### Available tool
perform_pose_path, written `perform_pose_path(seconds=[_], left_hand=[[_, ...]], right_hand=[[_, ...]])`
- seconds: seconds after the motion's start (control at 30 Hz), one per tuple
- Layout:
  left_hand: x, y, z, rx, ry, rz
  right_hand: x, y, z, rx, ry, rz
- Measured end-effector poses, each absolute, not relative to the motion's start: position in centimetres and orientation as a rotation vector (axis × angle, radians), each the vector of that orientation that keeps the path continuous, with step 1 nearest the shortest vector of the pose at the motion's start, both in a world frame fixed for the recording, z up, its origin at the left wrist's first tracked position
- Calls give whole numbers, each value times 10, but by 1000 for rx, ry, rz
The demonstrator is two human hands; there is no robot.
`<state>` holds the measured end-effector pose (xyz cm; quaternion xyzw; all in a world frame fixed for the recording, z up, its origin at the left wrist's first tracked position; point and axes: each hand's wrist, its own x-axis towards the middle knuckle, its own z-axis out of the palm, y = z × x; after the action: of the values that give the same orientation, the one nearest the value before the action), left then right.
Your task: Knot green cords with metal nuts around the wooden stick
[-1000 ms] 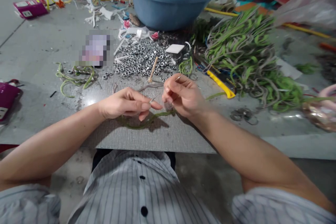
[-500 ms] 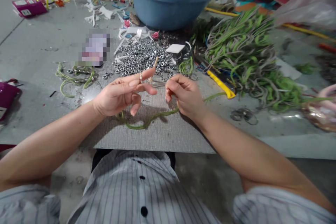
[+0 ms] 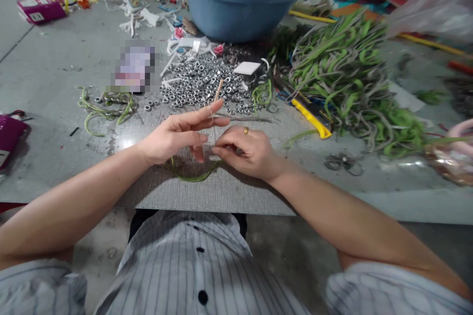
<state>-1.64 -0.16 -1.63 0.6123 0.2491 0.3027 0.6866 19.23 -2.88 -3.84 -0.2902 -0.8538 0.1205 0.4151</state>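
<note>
Left hand point(image 3: 177, 135) and right hand point(image 3: 251, 151) beside a green cord point(image 3: 195, 178), near the front edge of the table point(image 3: 84, 54).
The left fingers are spread; the right fingertips are bunched just beside them, and whether anything is gripped cannot be told. The cord is partly covered by the right hand. Beyond, nuts point(image 3: 192, 81) are scattered; a knife point(image 3: 310, 114) and a tangled pile point(image 3: 347, 69) are seen toward the right edge, a basin point(image 3: 236, 15) toward the far edge.
</note>
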Motion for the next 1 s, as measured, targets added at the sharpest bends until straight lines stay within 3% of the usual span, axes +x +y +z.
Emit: perform_pose_path(seconds=[0.2, 0.5, 1.0], left_hand=[[-13, -7, -18, 1416, 555, 587], [-14, -8, -14, 1684, 657, 448], [-12, -10, -6, 1995, 623, 471]], right_hand=[[192, -28, -41, -731, -1939, 68], [192, -30, -47, -821, -1927, 815], [187, -32, -36, -824, -1697, 1186]])
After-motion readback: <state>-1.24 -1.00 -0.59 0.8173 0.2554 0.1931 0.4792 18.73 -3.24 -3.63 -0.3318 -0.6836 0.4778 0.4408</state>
